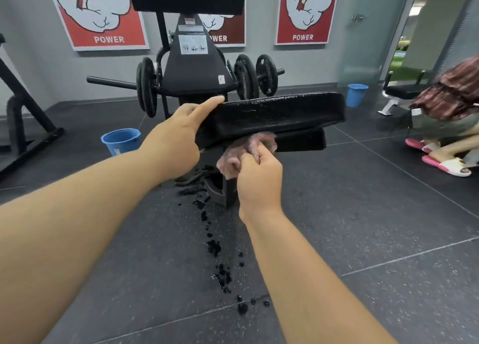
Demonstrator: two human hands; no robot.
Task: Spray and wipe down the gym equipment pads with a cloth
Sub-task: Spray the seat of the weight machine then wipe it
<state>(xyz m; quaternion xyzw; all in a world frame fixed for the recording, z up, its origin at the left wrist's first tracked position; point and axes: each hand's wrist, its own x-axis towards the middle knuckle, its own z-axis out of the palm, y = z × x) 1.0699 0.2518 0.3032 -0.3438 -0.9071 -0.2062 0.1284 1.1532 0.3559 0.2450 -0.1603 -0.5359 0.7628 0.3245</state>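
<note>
A black, wet-looking gym pad [280, 113] stretches across the middle of the view on a metal post. My left hand [178, 134] holds the pad's near left end, with the forefinger straight along its top edge and the thumb hidden. My right hand [256, 178] grips a bunched pink cloth [246, 146] and presses it up against the pad's underside. No spray bottle is in view.
Dark water drops [217, 248] spot the rubber floor below the pad. A blue bucket [121, 140] stands to the left and another blue bucket [357, 94] at the back right. A plate-loaded machine [197, 69] is behind the pad. A crouching person in pink slippers [451, 136] is at the right edge.
</note>
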